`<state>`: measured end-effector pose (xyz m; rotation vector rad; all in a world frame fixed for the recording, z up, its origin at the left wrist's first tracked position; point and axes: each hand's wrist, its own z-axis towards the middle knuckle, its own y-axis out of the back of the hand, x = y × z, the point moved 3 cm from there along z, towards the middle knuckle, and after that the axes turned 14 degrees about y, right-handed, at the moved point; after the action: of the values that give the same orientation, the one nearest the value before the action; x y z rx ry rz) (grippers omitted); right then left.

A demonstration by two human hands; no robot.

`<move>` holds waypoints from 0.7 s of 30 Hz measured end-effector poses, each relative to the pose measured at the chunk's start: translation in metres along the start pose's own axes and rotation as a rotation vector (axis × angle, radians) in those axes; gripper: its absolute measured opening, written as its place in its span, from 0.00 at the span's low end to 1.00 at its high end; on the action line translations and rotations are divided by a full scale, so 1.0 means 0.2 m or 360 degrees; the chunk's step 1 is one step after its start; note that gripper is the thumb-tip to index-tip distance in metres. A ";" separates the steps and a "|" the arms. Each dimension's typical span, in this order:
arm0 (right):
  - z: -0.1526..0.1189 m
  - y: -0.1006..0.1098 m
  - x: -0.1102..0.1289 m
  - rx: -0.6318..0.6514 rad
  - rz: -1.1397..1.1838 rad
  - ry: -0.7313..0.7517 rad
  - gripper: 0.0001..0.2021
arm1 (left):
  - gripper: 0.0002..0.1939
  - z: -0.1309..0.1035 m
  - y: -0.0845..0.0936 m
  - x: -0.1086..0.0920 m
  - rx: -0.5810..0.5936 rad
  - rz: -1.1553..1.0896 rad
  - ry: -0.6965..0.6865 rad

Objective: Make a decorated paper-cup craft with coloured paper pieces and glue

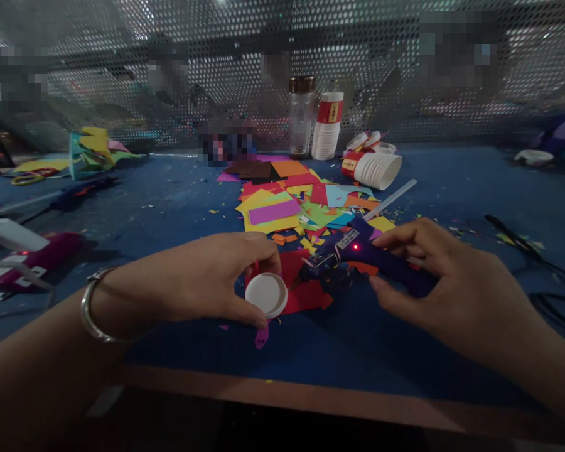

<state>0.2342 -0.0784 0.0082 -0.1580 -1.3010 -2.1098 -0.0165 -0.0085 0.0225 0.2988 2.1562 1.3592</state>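
My left hand [230,276] is closed around a white paper cup [266,295], its round, rimmed end facing up. Just below the thumb shows a small purple paper piece [262,336] with dark dots; whether it is attached to the cup I cannot tell. At the right, my right hand [433,282] is around the handle of a dark blue glue gun [371,254], thumb and fingers spread apart. The gun has a lit red light, and its nozzle points left toward the cup. A clear glue stick [390,199] juts out behind it. Red paper [306,295] lies beneath the nozzle.
Coloured paper sheets and scraps [275,210] cover the middle of the blue table [179,188]. Behind stand a glass bottle [301,119] and stacked paper cups [327,129]; another stack [374,171] lies sideways. A magenta glue gun [51,254] is left, a black cable [518,238] right.
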 end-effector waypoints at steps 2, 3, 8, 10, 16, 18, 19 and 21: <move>0.00 0.00 0.00 -0.0001 0.0007 -0.0003 0.14 | 0.23 0.00 0.00 0.00 0.0000 0.0001 0.0001; 0.00 0.00 0.00 0.0000 0.0017 -0.0011 0.14 | 0.22 0.01 0.00 0.00 0.0001 0.0001 0.0000; 0.01 -0.01 -0.01 -0.0007 0.0045 -0.0066 0.14 | 0.24 0.01 0.00 -0.01 0.0002 -0.0023 -0.0024; 0.01 -0.01 0.00 -0.0008 0.0033 -0.0066 0.14 | 0.25 0.00 0.00 -0.01 -0.0004 -0.0025 -0.0039; 0.02 0.01 0.00 -0.0080 -0.0015 -0.0073 0.14 | 0.30 0.01 0.05 0.03 -0.0085 -0.0027 -0.0038; 0.02 0.01 0.00 -0.0094 -0.0036 -0.0081 0.14 | 0.32 0.02 0.04 0.04 -0.0040 -0.0041 -0.0083; 0.02 0.01 0.00 -0.0098 -0.0042 -0.0081 0.14 | 0.34 0.02 0.04 0.04 -0.0008 -0.0042 -0.0111; 0.01 0.01 -0.01 -0.0097 -0.0051 -0.0085 0.13 | 0.36 0.02 0.03 0.04 0.0036 -0.0027 -0.0148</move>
<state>0.2365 -0.0766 0.0107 -0.2229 -1.2782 -2.1872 -0.0204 0.0005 0.0233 0.3450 2.0937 1.2872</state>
